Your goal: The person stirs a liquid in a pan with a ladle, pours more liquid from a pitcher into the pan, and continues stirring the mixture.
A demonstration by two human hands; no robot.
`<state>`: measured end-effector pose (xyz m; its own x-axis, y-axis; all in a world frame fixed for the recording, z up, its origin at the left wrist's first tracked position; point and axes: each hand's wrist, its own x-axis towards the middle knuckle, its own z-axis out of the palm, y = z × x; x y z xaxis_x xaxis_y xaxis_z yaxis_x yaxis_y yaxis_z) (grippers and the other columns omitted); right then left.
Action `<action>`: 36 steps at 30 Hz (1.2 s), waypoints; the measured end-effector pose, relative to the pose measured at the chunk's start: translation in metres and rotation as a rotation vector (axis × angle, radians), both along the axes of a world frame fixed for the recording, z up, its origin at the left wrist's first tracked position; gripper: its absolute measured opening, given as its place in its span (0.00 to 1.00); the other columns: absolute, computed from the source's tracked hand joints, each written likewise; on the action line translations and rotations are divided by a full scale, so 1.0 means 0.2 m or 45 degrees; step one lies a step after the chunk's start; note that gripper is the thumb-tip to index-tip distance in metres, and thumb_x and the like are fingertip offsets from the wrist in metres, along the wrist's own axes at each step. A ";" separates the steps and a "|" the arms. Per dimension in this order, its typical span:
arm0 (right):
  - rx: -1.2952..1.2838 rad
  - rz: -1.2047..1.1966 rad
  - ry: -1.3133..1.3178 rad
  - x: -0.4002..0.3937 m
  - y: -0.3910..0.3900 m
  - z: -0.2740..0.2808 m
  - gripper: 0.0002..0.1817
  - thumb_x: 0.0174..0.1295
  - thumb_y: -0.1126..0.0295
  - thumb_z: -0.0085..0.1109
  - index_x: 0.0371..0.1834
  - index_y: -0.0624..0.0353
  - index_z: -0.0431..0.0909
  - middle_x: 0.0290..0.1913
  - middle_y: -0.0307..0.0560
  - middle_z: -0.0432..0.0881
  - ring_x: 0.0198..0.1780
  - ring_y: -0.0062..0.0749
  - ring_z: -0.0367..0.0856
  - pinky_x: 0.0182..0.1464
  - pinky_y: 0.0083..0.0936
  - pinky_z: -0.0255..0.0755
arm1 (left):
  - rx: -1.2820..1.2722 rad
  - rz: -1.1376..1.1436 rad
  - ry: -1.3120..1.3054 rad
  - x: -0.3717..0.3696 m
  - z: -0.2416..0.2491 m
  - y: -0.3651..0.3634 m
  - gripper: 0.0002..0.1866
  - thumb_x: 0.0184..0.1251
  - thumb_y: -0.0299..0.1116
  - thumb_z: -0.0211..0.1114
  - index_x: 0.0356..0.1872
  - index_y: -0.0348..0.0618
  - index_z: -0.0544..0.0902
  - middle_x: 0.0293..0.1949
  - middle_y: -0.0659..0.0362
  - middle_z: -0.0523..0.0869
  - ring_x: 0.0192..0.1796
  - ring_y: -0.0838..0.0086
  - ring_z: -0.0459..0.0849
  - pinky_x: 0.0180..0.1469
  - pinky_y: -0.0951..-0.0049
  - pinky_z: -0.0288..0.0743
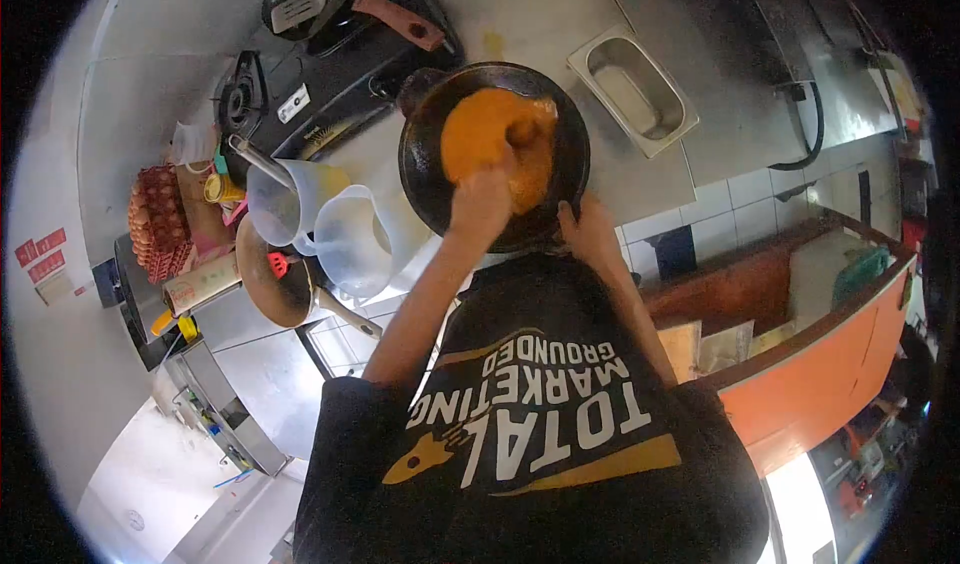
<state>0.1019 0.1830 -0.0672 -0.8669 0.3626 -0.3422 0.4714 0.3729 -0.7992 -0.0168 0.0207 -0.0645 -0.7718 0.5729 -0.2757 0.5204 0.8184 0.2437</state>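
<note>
A large black wok [412,169] stands on the steel counter before me, with a thick orange sauce [470,129] spread in it. My left hand [482,202] is closed above the near part of the sauce. Beyond its fingers a rounded brown shape shows in the sauce, perhaps the end of a utensil; what the hand holds is blurred. At the wok's near right edge, my right hand [588,229] is closed on the rim, thumb on top; its other fingers are partly hidden.
A steel container [636,92] sits to the right. Left are translucent jugs [352,239], a frying pan [262,299] with a red utensil, and stacked egg trays [160,224]. A gas stove [330,114] holds a pan and a slotted turner [300,9]. An orange-fronted counter [820,364] stands right.
</note>
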 end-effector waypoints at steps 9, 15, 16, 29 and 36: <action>-0.168 -0.009 -0.111 -0.03 0.01 0.01 0.15 0.63 0.67 0.55 0.41 0.73 0.72 0.33 0.74 0.81 0.40 0.69 0.81 0.44 0.52 0.76 | -0.086 0.045 -0.032 -0.02 0.12 -0.22 0.24 0.58 0.23 0.55 0.59 0.39 0.76 0.32 0.39 0.84 0.36 0.41 0.84 0.40 0.47 0.79; -0.146 -0.028 0.035 0.00 -0.01 -0.07 0.21 0.65 0.64 0.55 0.52 0.72 0.70 0.45 0.75 0.79 0.50 0.70 0.77 0.52 0.51 0.71 | 0.205 -0.006 -0.343 0.22 0.23 -0.11 0.23 0.56 0.20 0.54 0.56 0.39 0.79 0.32 0.38 0.83 0.39 0.41 0.83 0.45 0.48 0.77; -0.124 -0.002 -0.005 0.00 0.00 -0.07 0.22 0.65 0.64 0.55 0.53 0.72 0.70 0.45 0.75 0.79 0.50 0.71 0.76 0.52 0.51 0.71 | 0.209 0.029 -0.388 0.24 0.24 -0.08 0.23 0.56 0.19 0.54 0.55 0.38 0.79 0.32 0.38 0.83 0.39 0.41 0.83 0.45 0.48 0.77; 0.086 0.002 0.118 0.02 -0.03 -0.08 0.15 0.64 0.69 0.55 0.40 0.74 0.70 0.26 0.69 0.81 0.27 0.57 0.85 0.38 0.48 0.78 | -0.062 0.149 0.012 -0.04 0.15 -0.07 0.22 0.60 0.22 0.54 0.58 0.39 0.75 0.35 0.37 0.84 0.38 0.41 0.85 0.39 0.47 0.79; 0.049 -0.018 0.065 0.01 -0.03 -0.06 0.16 0.63 0.67 0.56 0.39 0.74 0.70 0.28 0.72 0.80 0.34 0.67 0.83 0.42 0.53 0.75 | 0.173 0.021 -0.275 0.16 0.12 -0.19 0.20 0.61 0.22 0.52 0.56 0.38 0.77 0.32 0.38 0.82 0.39 0.43 0.84 0.43 0.48 0.77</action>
<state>0.1034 0.1773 -0.0790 -0.8777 0.3868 -0.2830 0.4357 0.3978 -0.8074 0.0156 -0.0171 -0.0402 -0.7129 0.6036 -0.3570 0.4310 0.7787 0.4559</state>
